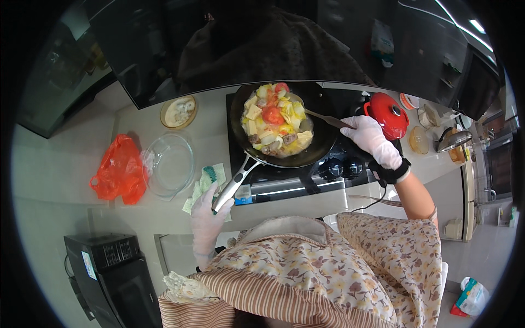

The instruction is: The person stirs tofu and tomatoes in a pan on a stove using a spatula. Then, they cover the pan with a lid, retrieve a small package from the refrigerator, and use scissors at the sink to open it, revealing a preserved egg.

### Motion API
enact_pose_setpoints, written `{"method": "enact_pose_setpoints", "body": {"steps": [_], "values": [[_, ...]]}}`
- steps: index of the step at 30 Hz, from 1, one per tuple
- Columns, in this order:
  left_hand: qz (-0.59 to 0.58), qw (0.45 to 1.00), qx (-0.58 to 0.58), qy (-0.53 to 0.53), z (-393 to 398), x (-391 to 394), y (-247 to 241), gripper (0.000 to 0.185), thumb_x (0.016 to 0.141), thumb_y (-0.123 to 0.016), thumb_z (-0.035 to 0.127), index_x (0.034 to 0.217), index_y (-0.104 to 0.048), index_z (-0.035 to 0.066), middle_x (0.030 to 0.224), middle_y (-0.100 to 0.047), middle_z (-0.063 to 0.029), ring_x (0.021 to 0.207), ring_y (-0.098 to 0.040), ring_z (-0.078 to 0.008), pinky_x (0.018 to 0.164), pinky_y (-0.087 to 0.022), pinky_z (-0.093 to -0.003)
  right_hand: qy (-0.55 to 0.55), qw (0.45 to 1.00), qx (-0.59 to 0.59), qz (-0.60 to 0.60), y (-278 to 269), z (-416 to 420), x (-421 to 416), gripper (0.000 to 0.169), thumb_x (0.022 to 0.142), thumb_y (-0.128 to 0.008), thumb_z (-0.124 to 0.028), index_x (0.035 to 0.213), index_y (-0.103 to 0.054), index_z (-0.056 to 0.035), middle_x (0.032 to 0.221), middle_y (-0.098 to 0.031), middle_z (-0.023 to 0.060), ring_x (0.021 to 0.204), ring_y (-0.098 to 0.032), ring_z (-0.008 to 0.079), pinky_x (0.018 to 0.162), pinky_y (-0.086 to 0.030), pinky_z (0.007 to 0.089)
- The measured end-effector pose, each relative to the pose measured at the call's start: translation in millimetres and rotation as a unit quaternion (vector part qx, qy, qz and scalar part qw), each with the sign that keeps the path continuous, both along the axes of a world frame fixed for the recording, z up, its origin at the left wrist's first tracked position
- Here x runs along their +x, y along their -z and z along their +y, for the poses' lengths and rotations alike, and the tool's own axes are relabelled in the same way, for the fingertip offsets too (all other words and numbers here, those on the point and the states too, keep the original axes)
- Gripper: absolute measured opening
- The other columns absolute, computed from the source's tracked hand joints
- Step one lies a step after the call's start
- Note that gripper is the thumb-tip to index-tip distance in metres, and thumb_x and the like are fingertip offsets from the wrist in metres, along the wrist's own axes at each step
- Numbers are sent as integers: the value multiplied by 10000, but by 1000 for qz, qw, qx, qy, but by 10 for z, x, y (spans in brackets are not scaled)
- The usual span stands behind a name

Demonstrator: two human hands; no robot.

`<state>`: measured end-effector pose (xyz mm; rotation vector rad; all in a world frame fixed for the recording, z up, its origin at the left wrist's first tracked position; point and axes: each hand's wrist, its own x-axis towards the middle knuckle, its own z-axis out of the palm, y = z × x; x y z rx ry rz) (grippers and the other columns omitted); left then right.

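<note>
A dark frying pan [322,141] sits on the black glass cooktop [283,180]. In it lies a stew [275,123] of yellow-white cabbage leaves, pale tofu-like slices, tomato and brown meat pieces in broth. My left hand [207,225], in a translucent disposable glove, holds the end of the pan's silver handle [238,180], thumb on one side and fingers on the other. My gloved right hand [367,137] grips the brown handle of a spatula or ladle [328,119]. Its head reaches into the food at the upper right and is partly hidden there.
A green-white cloth [209,178] lies beside my left hand. Further left are a glass bowl [170,166], a red plastic bag [121,170] and a bowl with white contents [179,111]. A red lidded pot [386,115] stands right of the pan. The black range hood [262,49] overhangs the back.
</note>
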<state>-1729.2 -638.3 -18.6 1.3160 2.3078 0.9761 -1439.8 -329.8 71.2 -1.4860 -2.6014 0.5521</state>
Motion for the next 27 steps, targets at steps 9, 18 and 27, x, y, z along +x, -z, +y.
{"method": "enact_pose_setpoints", "body": {"steps": [9,18,27], "values": [[-20,1000,8,-7,-8,4,13,593,776,-757,329,1278,-563,79,1095,-653,-141,1005,-606,-319,881,-470,-412,-152,924,334,-108,-286,-55,42,270,853,-636,-181,1113,-677,-121,626,-625,95,562,-630,255,509,-490,365],[-7,1000,7,-18,-24,25,8,579,786,-750,326,1273,-565,73,1098,-653,-142,1008,-606,-318,887,-470,-404,-184,886,389,-172,83,54,-200,267,887,-543,-127,1129,-650,-99,584,-608,59,510,-619,233,442,-467,347],[-26,999,29,-18,-32,27,25,573,788,-749,313,1271,-565,65,1077,-657,-147,993,-610,-319,871,-478,-401,-182,908,371,-75,-73,77,-267,288,901,-584,-172,1180,-650,-148,594,-590,108,513,-598,273,452,-444,376]]}}
